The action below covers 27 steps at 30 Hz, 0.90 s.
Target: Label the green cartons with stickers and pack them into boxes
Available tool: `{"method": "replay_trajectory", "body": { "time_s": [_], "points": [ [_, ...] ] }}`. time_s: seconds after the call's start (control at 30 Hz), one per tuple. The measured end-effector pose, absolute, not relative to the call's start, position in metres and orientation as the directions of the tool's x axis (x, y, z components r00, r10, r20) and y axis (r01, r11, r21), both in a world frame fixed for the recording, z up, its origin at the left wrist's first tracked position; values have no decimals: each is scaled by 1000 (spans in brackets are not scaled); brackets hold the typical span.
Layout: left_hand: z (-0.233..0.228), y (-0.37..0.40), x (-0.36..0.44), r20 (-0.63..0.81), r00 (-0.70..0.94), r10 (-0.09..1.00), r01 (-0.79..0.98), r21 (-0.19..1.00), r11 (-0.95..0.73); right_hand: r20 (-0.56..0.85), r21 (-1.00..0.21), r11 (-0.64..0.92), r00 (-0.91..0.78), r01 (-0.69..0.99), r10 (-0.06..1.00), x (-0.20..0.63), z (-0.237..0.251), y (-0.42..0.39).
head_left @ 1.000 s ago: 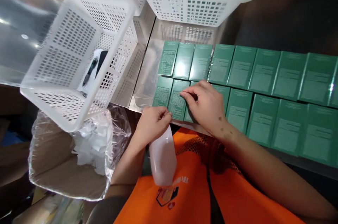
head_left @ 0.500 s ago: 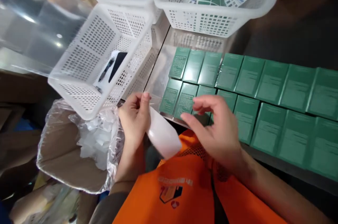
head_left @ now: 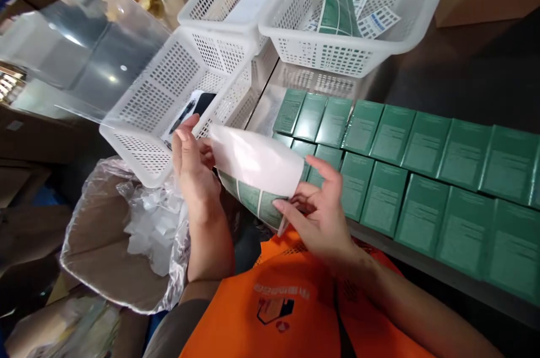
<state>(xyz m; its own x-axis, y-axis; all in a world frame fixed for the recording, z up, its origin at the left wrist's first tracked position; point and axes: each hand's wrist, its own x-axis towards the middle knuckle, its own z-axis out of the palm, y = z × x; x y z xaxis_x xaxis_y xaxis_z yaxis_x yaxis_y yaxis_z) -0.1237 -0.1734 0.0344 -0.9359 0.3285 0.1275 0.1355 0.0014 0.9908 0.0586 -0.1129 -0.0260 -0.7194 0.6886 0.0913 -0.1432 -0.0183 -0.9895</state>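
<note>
A curled sticker sheet [head_left: 257, 161] hangs between my two hands, its white backing folded over at the top and green labels showing along the lower part. My left hand [head_left: 196, 180] pinches the sheet's left edge, with the thumb and some fingertips raised above it. At the right end, my right hand [head_left: 324, 211] has its fingers around the edge and the thumb on the green side. Just beyond the sheet, green boxes [head_left: 386, 189] lie in two rows on the metal table; the sheet hides part of the nearer row.
To the left stands a white perforated basket [head_left: 158, 74] containing a pen and a dark flat item. Another white basket [head_left: 324, 54] at the back holds a green sheet [head_left: 340, 3] and printed labels. Below left, a plastic-lined bin [head_left: 84, 256] contains white scraps.
The sheet has risen and turned, now showing green labels beneath its white backing. My right hand, earlier apart from it, has moved left and taken hold of its right end.
</note>
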Motion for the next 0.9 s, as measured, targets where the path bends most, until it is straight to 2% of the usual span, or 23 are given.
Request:
{"method": "replay_trajectory", "body": {
  "time_s": [0.03,0.07,0.13,0.2,0.3,0.47,0.57,0.63,0.7,0.8,0.9],
  "points": [
    [34,-179,-126,106,-919,379,101,994,-32,125,-984,4,-683,-176,719,59,-23,-107],
    [32,-184,-129,70,-873,483,65,997,-27,153,-982,40,-654,-186,741,61,-20,-100],
    [27,-194,-133,60,-761,646,70,998,-10,171,-985,109,-631,-136,757,65,-15,-86],
    [23,-201,-134,103,-691,716,116,993,-31,142,-988,150,-639,-43,756,69,-11,-76],
    [21,-204,-130,148,-709,690,175,984,-31,134,-971,228,-621,74,772,73,-8,-71],
    [28,-201,-125,134,-787,602,273,951,145,255,-899,406,-555,165,791,73,-7,-72],
    [26,-199,-131,262,-729,633,446,883,147,212,-912,369,-564,179,798,73,-3,-71],
    [23,-197,-135,305,-683,663,487,867,103,145,-930,309,-574,200,806,74,1,-70],
    [18,-194,-136,232,-702,673,385,919,85,93,-936,267,-570,229,816,76,4,-70],
    [12,-190,-132,41,-755,654,165,978,129,65,-922,265,-560,284,826,81,5,-69],
    [7,-186,-126,-63,-753,655,67,983,172,165,-867,383,-542,319,824,85,1,-66]
  ]
}}
